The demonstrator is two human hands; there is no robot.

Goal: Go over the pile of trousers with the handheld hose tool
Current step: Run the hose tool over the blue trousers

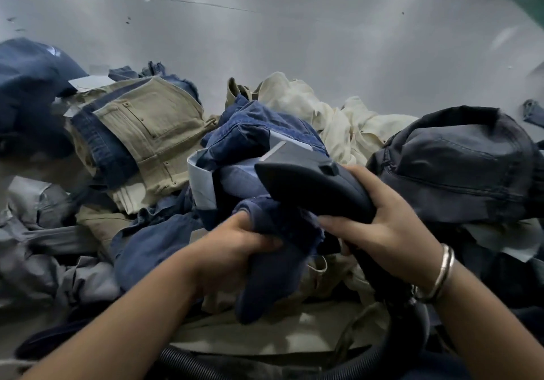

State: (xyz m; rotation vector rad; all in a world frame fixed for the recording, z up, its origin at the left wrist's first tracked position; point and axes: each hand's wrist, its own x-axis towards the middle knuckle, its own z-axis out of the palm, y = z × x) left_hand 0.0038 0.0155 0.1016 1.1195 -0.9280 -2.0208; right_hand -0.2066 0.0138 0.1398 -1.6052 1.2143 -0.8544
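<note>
The right hand gripped the dark hose tool, its nozzle lying on blue trousers. The left hand clutched a bunch of that blue cloth. Khaki trousers and cream trousers lay heaped on the grey desk.

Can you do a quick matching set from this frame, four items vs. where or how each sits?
Items:
1. hose tool
2. blue trousers
3. khaki trousers
4. bangle

Places or states:
A. lying folded on the pile, back pocket up, left of centre
B. round the right wrist
C. gripped in the right hand
D. bunched in the left hand

Pairs: 1-C, 2-D, 3-A, 4-B
</note>
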